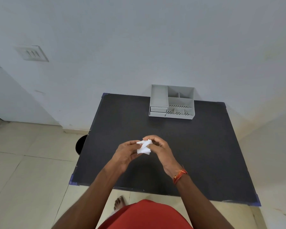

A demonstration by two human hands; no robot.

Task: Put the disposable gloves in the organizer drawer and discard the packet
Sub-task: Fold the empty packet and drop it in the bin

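Note:
A small white packet of disposable gloves (144, 147) is held above the middle of the black table (196, 146). My left hand (126, 152) grips its lower left side. My right hand (157, 146) pinches its top right corner, and the top edge looks crumpled. The grey organizer (172, 101) stands at the table's far edge against the wall. Its two small drawers (158, 111) sit at the front left, both shut.
A black round bin (80, 144) stands on the tiled floor just left of the table. The white wall runs right behind the organizer. My bare foot (120, 203) and red clothing show below the table's near edge.

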